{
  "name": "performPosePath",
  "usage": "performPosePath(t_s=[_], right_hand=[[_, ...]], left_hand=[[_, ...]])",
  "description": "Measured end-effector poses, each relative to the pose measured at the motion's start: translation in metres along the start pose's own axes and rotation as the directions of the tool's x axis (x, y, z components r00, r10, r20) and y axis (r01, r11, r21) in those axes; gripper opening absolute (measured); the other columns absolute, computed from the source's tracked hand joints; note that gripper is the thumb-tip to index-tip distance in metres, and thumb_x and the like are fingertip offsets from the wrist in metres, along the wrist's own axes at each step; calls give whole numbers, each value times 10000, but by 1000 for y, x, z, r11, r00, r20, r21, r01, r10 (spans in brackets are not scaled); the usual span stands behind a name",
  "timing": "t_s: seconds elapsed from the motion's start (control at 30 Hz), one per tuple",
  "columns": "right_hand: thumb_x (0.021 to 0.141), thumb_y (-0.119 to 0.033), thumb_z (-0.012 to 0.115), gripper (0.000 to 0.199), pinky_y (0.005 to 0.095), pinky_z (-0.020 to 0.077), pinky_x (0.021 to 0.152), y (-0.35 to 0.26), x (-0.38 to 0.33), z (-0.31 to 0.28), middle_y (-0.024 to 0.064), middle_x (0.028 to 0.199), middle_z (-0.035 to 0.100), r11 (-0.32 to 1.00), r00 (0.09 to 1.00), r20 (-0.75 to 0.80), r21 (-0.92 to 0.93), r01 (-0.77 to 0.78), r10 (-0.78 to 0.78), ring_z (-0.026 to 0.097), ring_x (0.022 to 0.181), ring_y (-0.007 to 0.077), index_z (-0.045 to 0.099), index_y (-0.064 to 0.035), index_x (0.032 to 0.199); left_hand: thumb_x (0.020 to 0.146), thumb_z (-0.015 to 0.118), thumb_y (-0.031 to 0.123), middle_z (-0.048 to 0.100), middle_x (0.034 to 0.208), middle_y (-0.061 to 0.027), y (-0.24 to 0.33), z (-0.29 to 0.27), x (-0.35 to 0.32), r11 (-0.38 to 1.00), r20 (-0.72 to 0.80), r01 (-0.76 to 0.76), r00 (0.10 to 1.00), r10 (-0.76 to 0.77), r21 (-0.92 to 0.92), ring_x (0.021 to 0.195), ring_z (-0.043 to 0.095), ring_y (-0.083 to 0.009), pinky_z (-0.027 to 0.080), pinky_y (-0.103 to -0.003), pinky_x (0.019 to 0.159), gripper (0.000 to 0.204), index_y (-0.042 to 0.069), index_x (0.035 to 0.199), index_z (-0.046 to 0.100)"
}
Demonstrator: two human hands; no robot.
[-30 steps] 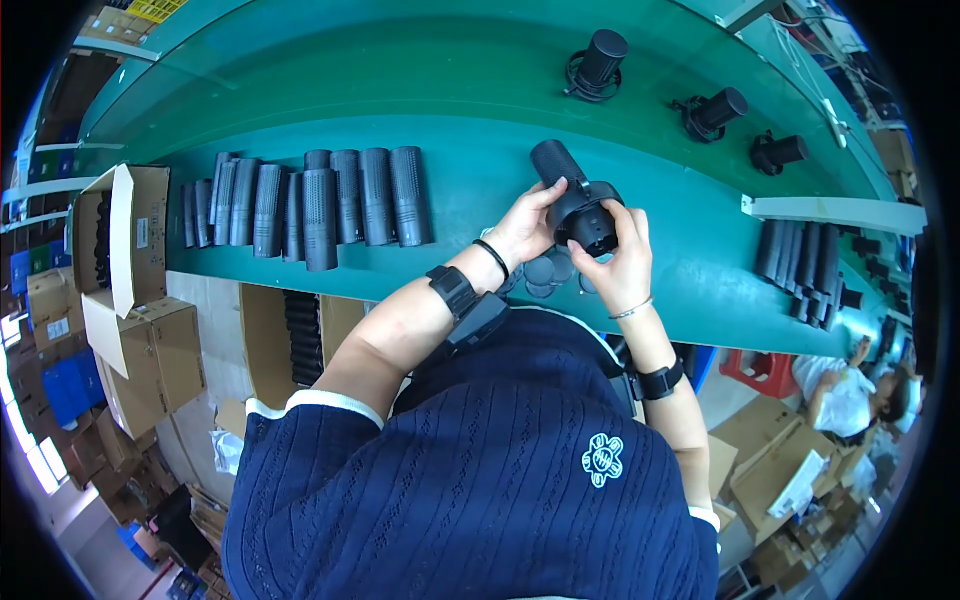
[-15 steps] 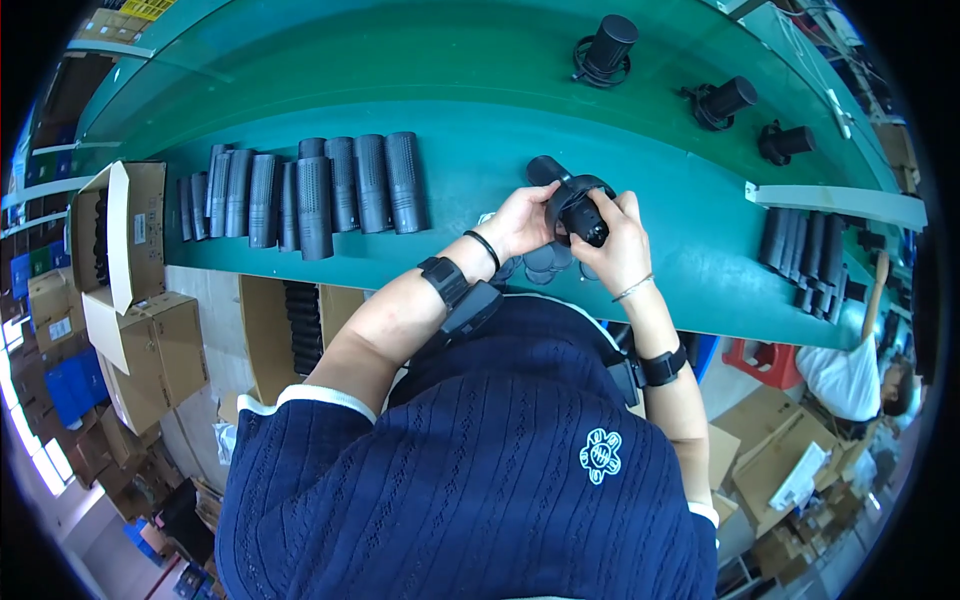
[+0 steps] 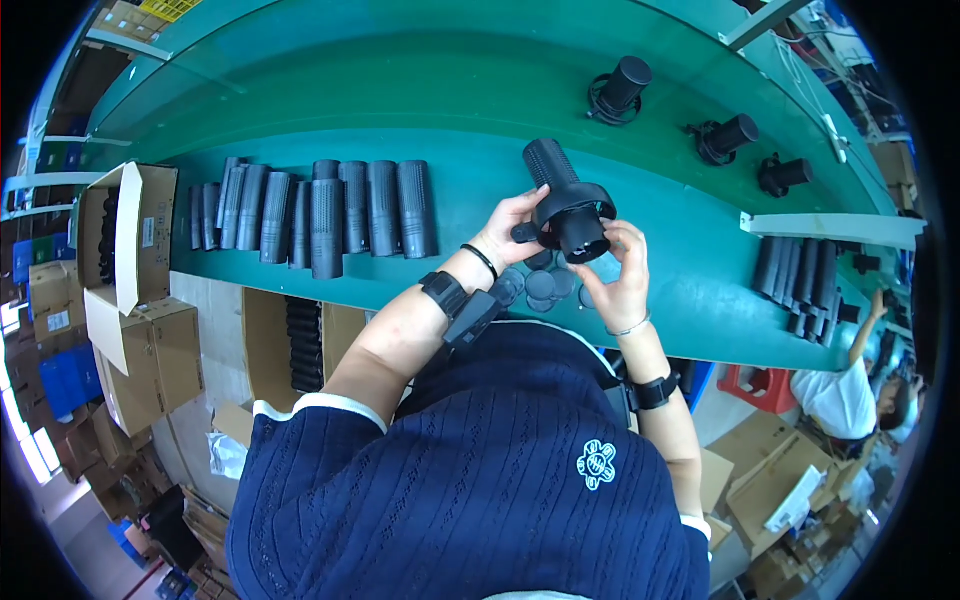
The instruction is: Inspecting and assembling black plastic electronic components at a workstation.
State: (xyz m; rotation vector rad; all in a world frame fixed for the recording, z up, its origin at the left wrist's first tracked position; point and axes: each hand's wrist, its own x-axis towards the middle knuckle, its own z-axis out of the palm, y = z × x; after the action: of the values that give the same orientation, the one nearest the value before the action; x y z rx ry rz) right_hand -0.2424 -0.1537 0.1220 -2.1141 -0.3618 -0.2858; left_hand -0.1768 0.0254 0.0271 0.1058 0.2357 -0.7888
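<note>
Over the bench I hold a black cylindrical microphone [image 3: 552, 165] tilted, its lower end toward me. A dark ring-shaped shock mount [image 3: 590, 199] sits around it. My left hand [image 3: 507, 228] is closed round the mount's left side, where a round knob shows. My right hand [image 3: 622, 272] curves about the microphone's lower end, thumb below and fingers at its right side. Several small dark round discs [image 3: 541, 286] lie on the bench just under my hands.
Left on the green bench [image 3: 480, 290] stands a group of dark perforated tubes [image 3: 326, 225]. Three mounted microphones [image 3: 628, 83] sit along the far right. More tubes [image 3: 797, 275] lie beyond a metal bar [image 3: 835, 226]. An open carton [image 3: 150, 230] adjoins the left edge; another person [image 3: 840, 400] sits at right.
The microphone has turned, so more of its perforated body and lower end show. My right hand has shifted down from the mount toward that end, its fingers wider apart.
</note>
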Motion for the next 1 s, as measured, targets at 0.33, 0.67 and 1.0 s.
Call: performPosePath(t_s=[0.33,0.67,1.0], right_hand=[[727,-9,725,516,331,529,761,8,-16,-39,175,1132,503,978,988,-83,-153,-142,131,542,1005,320,467,-11,1174],[789,-49,622,175,338,501,694,-32,-221,-60,120,843,576,648,636,-371,-109,-754,677,601,776,267,613,-44,964],[791,-95,595,106,333,490,587,-90,-548,-25,127,704,652,20,-209,-830,256,-967,517,629,630,228,661,-45,858]], left_hand=[[714,772,45,538,1196,-114,86,26,71,-15,324,-460,601,730,888,1098,550,-248,445,-385,957,705,54,1275,345],[632,814,130,622,1002,-189,168,4,121,-619,555,35,407,726,784,923,608,-356,474,-430,830,548,-25,1080,538],[860,644,175,453,1238,-254,23,16,66,-724,604,-30,576,551,689,1128,454,-364,391,-443,963,515,6,1290,416]])
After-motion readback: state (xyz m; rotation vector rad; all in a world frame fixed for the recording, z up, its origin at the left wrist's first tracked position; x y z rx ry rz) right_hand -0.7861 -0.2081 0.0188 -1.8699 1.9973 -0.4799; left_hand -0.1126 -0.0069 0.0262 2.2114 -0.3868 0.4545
